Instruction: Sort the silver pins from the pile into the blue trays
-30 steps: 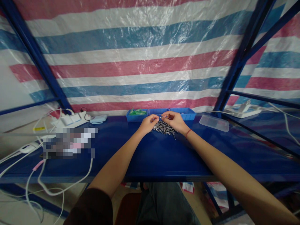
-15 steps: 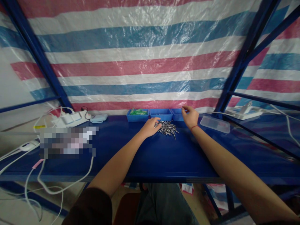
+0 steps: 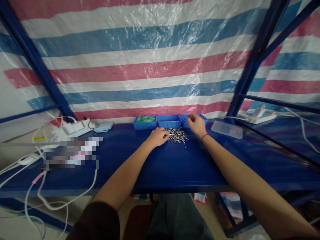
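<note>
Left grip, a bare hand: fingers curled, placed at the left edge of a loose pile of small, slender, silver metal pins. Whether the fingertips are closed on a pin cannot be determined.

The pile lies immediately to the right of this grip, on the blue, glossy surface. Its pins point in mixed directions, with no common long axis. One pin at the near right edge of the pile points roughly toward the person.

Right grip, a bare hand: fingers bent, above the right-hand blue rectangular plastic bin, beyond the pile and to its right. Whether its fingertips meet or carry anything cannot be confirmed.

Of the two, the left grip is nearer the pile, appearing to touch its edge; the right grip is apart from it.

Beyond the left grip and slightly to its left sits a matching blue bin containing slender green pieces. Beyond it and to its right is the middle blue bin, directly behind the pile. To the right of the right grip lies a shallow, clear plastic tray.
</note>
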`<state>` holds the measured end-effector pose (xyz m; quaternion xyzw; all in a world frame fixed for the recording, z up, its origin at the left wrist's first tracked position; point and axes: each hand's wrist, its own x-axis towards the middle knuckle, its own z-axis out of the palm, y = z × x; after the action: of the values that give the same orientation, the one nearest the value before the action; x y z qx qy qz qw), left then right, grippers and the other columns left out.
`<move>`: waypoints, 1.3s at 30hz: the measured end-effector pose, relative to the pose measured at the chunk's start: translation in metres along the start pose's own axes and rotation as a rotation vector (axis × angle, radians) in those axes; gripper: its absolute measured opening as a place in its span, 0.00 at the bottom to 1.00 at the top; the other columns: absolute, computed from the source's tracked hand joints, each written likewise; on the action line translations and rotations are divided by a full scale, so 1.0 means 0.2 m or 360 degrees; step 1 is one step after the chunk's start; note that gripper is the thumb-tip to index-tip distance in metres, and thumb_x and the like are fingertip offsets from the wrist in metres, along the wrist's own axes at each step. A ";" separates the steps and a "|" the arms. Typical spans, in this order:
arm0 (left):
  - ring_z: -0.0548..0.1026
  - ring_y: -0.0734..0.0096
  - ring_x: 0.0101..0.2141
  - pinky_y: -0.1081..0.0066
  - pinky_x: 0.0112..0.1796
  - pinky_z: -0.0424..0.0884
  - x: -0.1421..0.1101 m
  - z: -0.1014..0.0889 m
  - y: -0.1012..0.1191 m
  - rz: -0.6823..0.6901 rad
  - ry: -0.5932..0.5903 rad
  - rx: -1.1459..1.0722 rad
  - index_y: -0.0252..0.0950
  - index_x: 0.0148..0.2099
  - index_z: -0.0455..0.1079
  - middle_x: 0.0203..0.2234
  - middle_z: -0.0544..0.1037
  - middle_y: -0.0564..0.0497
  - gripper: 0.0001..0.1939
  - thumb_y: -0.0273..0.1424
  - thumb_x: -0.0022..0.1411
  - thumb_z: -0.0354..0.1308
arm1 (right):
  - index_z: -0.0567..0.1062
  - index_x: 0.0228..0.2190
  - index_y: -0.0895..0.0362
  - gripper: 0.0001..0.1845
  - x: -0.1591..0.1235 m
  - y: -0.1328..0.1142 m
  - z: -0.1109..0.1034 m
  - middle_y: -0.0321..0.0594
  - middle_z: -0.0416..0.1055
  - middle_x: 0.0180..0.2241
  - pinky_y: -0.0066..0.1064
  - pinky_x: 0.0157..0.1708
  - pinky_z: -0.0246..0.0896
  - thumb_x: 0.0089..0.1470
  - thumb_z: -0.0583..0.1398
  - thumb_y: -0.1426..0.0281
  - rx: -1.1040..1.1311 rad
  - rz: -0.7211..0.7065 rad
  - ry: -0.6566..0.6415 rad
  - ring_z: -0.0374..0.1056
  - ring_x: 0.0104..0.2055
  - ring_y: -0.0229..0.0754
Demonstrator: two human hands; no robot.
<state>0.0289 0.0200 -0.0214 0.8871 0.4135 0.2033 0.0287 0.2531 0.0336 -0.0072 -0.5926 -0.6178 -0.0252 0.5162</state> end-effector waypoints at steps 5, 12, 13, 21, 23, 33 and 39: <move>0.68 0.56 0.42 0.57 0.41 0.65 0.00 -0.02 0.01 -0.0030 -0.0002 0.0099 0.42 0.38 0.73 0.41 0.72 0.47 0.10 0.34 0.57 0.52 | 0.74 0.34 0.59 0.12 -0.04 -0.08 0.03 0.41 0.73 0.26 0.31 0.31 0.59 0.48 0.54 0.71 0.0026 -0.0175 -0.0178 0.67 0.27 0.41; 0.70 0.58 0.40 0.61 0.40 0.66 -0.01 -0.03 0.01 -0.0201 0.0118 0.0166 0.40 0.39 0.72 0.37 0.74 0.47 0.09 0.32 0.57 0.53 | 0.74 0.36 0.58 0.13 -0.10 -0.16 0.05 0.39 0.73 0.27 0.30 0.33 0.59 0.49 0.53 0.72 0.0035 -0.0440 -0.0467 0.67 0.28 0.40; 0.70 0.59 0.38 0.62 0.39 0.66 -0.01 -0.03 0.01 -0.0242 0.0126 0.0190 0.39 0.39 0.72 0.36 0.74 0.46 0.09 0.33 0.57 0.53 | 0.74 0.36 0.58 0.13 -0.11 -0.17 0.06 0.39 0.73 0.27 0.31 0.33 0.59 0.49 0.53 0.72 0.0028 -0.0463 -0.0502 0.67 0.28 0.40; 0.72 0.63 0.37 0.67 0.37 0.66 -0.01 -0.03 0.04 -0.0256 0.0021 0.0298 0.40 0.36 0.73 0.35 0.73 0.48 0.11 0.33 0.60 0.49 | 0.74 0.35 0.58 0.12 -0.14 -0.19 0.08 0.38 0.72 0.26 0.30 0.33 0.59 0.49 0.53 0.72 -0.0003 -0.0541 -0.0641 0.67 0.28 0.39; 0.71 0.62 0.38 0.66 0.38 0.66 -0.01 -0.02 0.06 -0.0266 -0.0011 0.0359 0.38 0.37 0.71 0.36 0.73 0.47 0.12 0.33 0.62 0.47 | 0.74 0.35 0.58 0.12 -0.15 -0.19 0.09 0.38 0.72 0.26 0.29 0.33 0.59 0.49 0.53 0.73 0.0003 -0.0550 -0.0664 0.66 0.27 0.38; 0.71 0.62 0.39 0.65 0.39 0.67 0.01 0.02 0.05 -0.0325 0.0315 0.0109 0.35 0.39 0.65 0.37 0.73 0.45 0.09 0.31 0.64 0.44 | 0.72 0.37 0.59 0.13 -0.16 -0.19 0.13 0.35 0.72 0.25 0.27 0.30 0.59 0.47 0.58 0.69 0.0271 -0.0510 -0.0853 0.65 0.25 0.35; 0.73 0.69 0.35 0.70 0.39 0.66 0.05 0.04 0.04 -0.0391 0.0488 -0.0458 0.35 0.37 0.65 0.32 0.75 0.49 0.07 0.28 0.63 0.46 | 0.73 0.32 0.60 0.13 -0.18 -0.18 0.16 0.38 0.73 0.27 0.28 0.30 0.61 0.47 0.60 0.63 0.0489 -0.0345 -0.0874 0.66 0.28 0.36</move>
<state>0.0439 0.0223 -0.0237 0.7757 0.4847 0.3872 0.1162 0.1987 0.0189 -0.0252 -0.4234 -0.7899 0.1739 0.4080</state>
